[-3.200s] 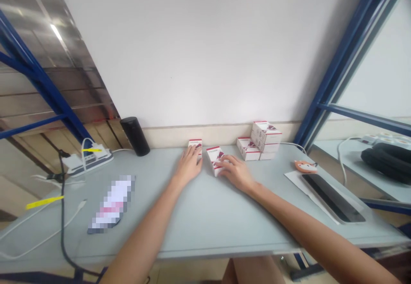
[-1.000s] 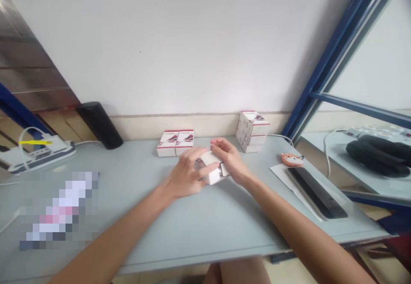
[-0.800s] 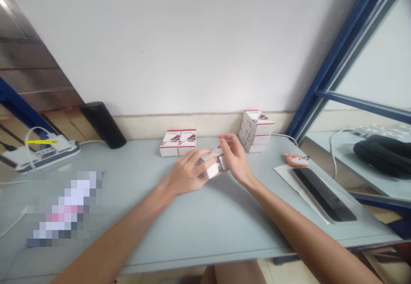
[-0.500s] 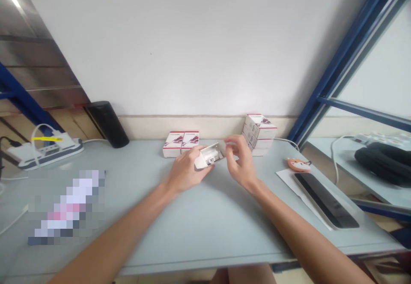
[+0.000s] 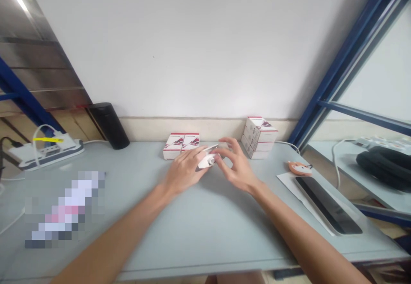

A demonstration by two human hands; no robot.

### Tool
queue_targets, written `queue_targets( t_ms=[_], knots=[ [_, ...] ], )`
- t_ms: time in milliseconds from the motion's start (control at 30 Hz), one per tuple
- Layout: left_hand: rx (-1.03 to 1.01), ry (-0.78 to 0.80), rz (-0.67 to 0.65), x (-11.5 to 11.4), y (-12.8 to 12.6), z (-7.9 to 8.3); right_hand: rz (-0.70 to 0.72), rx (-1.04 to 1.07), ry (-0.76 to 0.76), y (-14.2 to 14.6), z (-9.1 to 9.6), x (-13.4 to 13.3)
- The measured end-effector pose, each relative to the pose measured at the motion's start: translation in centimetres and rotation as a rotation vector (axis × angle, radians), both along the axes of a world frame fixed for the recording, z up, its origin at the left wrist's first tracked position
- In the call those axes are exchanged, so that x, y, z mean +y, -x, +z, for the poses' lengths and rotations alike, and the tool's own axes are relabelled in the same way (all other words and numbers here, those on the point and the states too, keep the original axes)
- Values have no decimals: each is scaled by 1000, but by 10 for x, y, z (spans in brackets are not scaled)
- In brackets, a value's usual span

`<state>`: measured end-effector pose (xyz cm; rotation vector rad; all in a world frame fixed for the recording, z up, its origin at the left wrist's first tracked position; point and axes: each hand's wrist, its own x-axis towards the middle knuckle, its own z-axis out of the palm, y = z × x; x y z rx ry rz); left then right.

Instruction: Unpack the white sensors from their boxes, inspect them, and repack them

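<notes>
Gripping a small white object (image 5: 207,162) with left fingers (image 5: 192,157), right fingers (image 5: 230,146) open just beside it

Two cartons (image 5: 181,146) now side by side

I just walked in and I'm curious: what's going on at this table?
A person sits at the table, their left hand holding a small white item. Their open right hand is right beside it. Farther back are two red-and-white boxes side by side and a stack of similar boxes.
</notes>
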<state>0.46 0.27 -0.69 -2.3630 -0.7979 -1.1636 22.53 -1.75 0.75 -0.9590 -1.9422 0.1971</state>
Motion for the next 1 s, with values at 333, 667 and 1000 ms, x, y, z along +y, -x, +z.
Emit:
queue_targets(
  t_ms=[333, 667, 1000],
  knots=[
    [27, -35, 78, -5, -2, 6, -325, 349, 270, -26, -15, 34],
    [169, 13, 156, -14, -3, 23, -346, 63, -37, -21, -30, 37],
    [225, 172, 123, -16, 3, 27, 19, -320, -111, -17, -12, 18]
  ],
)
